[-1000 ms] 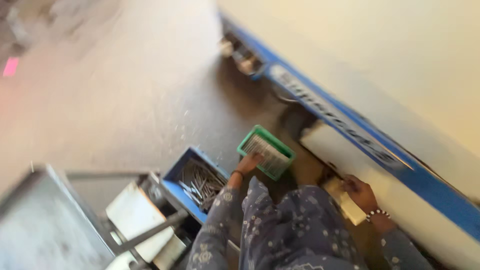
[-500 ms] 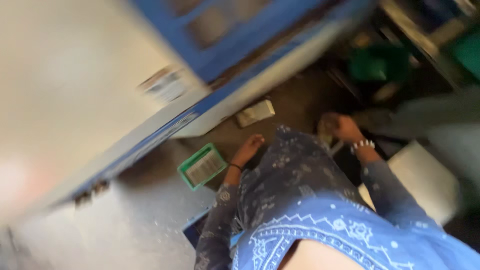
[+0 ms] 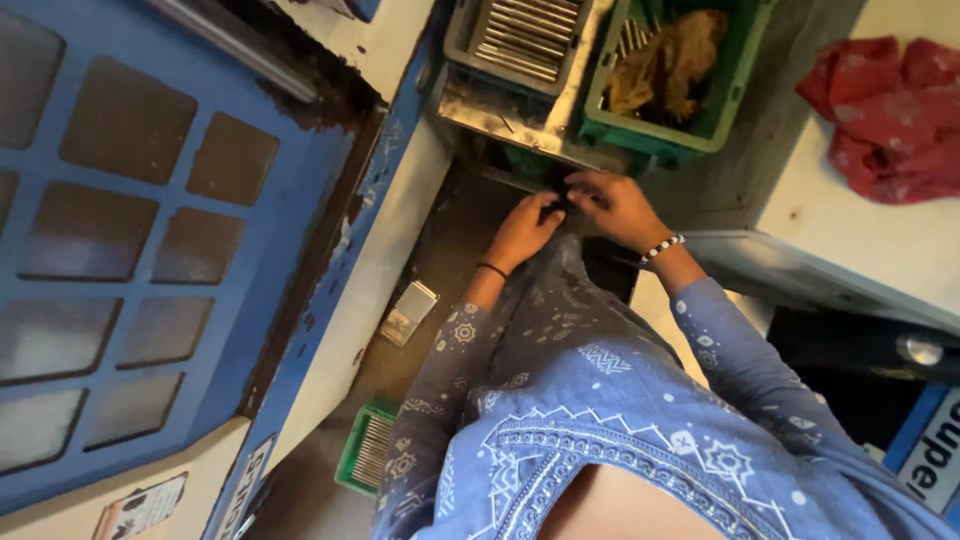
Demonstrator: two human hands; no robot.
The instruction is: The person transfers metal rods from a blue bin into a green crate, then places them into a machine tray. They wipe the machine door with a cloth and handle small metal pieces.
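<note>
Head view: left hand (image 3: pixel 523 230) and right hand (image 3: pixel 618 207) meet, fingers curled on a small dark part (image 3: pixel 560 203), grip unclear, just below a metal ledge (image 3: pixel 520 125) carrying green crates (image 3: pixel 690 125); red cloth (image 3: pixel 885 110) lies right.

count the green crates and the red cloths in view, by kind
green crates: 3 – one with metal rods, one with brownish stuff, one by the floor
red cloths: 1
total: 4
</note>
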